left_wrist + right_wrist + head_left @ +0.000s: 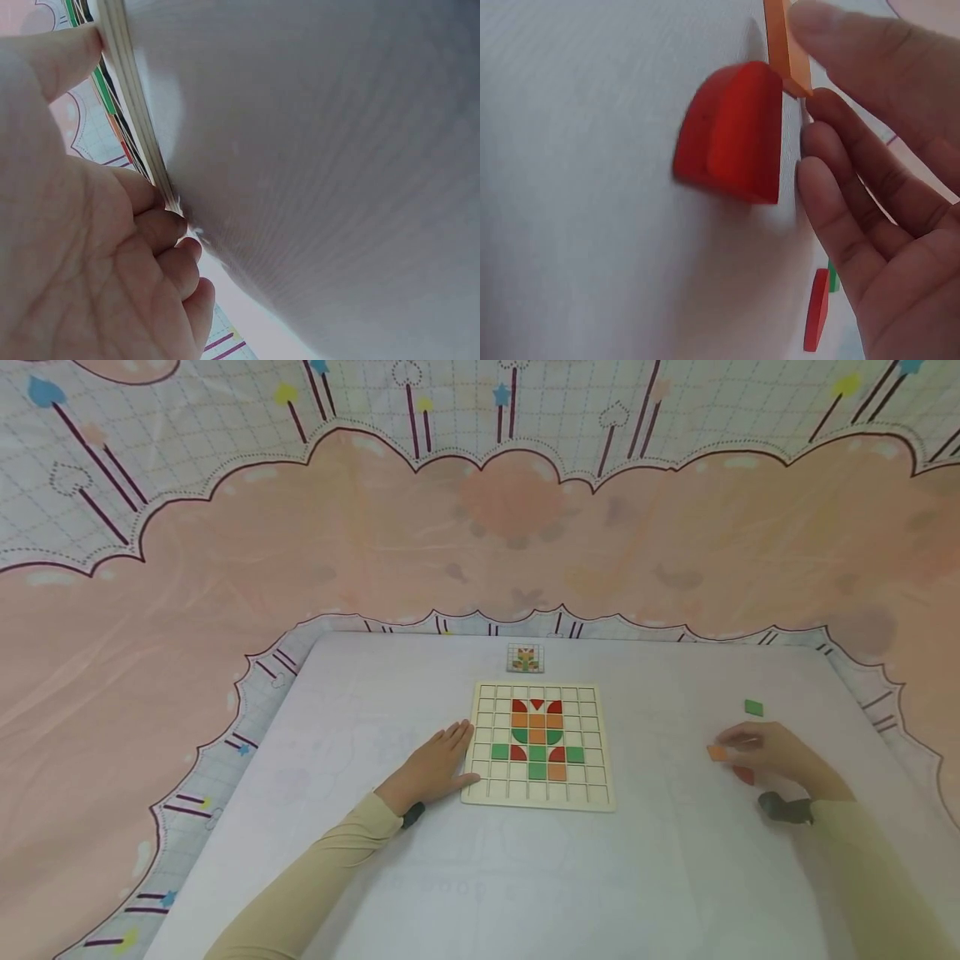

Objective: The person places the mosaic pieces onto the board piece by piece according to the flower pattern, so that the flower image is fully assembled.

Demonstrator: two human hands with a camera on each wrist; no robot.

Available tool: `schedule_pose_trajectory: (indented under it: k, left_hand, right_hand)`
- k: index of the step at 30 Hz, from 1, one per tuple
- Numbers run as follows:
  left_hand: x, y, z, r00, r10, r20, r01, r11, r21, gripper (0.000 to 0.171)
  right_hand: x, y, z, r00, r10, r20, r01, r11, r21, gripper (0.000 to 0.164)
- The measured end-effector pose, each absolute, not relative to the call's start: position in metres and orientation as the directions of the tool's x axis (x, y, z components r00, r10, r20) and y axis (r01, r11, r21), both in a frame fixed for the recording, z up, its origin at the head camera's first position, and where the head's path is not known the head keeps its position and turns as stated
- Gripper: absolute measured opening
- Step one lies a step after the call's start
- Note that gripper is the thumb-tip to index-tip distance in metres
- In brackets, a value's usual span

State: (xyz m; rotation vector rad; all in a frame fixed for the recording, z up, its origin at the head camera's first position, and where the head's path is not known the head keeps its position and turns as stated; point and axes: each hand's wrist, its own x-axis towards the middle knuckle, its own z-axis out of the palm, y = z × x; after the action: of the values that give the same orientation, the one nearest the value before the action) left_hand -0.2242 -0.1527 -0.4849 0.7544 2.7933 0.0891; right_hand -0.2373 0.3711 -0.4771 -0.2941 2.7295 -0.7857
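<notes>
My left hand point(433, 766) rests along the left edge of a pale wooden grid board point(600, 785), its thumb and fingertips touching the rim. The left wrist view has the board's layered edge point(131, 90) against those fingers. Red, orange and green tiles form a flower-like figure on the grid, with a green square tile point(537, 771) and an orange one in its lowest row. Out to the right, my right hand point(776, 758) pinches an orange square tile point(787, 52) with thumb and fingertips, low at the table. A red curved tile point(739, 135) lies just beside it.
A small pattern card point(525, 658) lies behind the board. A green tile point(753, 707) sits beyond my right hand. Another red tile point(817, 311) is near the fingers in the right wrist view. The white table point(360, 693) is surrounded by peach patterned cloth point(405, 543).
</notes>
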Motion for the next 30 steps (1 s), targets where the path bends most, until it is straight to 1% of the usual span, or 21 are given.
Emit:
schedule_pose_trajectory:
  k: [5, 7, 14, 17, 24, 26, 30]
  left_hand:
    - [-0.224, -0.153, -0.484, -0.833, 0.509, -0.217, 0.496, 0.861, 0.118, 0.082]
    - [-0.224, -0.153, -0.484, -0.832, 0.512, -0.214, 0.499, 0.859, 0.116, 0.082]
    - [-0.225, -0.154, -0.484, -0.83, 0.516, -0.21, 0.504, 0.856, 0.114, 0.082]
    - [-0.225, -0.154, -0.485, -0.831, 0.513, -0.214, 0.501, 0.858, 0.111, 0.082]
    - [-0.226, -0.153, -0.485, -0.832, 0.513, -0.211, 0.502, 0.858, 0.108, 0.082]
    - [-0.226, -0.153, -0.486, -0.833, 0.511, -0.213, 0.501, 0.859, 0.102, 0.082]
    - [-0.227, -0.154, -0.488, -0.835, 0.505, -0.218, 0.498, 0.863, 0.088, 0.083]
  right_hand:
    - [-0.243, 0.366, -0.478, -0.933, -0.286, -0.219, -0.132, 0.836, -0.532, 0.031]
    - [-0.245, 0.363, -0.478, -0.93, -0.288, -0.227, -0.129, 0.837, -0.532, 0.03]
    - [-0.252, 0.345, -0.477, -0.927, -0.324, -0.188, -0.186, 0.834, -0.52, 0.028]
    - [-0.255, 0.339, -0.478, -0.928, -0.32, -0.191, -0.178, 0.831, -0.527, 0.027]
    - [-0.259, 0.335, -0.481, -0.927, -0.31, -0.211, -0.149, 0.82, -0.553, 0.032]
    - [-0.259, 0.335, -0.481, -0.93, -0.29, -0.228, -0.123, 0.827, -0.548, 0.033]
    - [-0.258, 0.337, -0.481, -0.935, -0.275, -0.224, -0.115, 0.833, -0.542, 0.033]
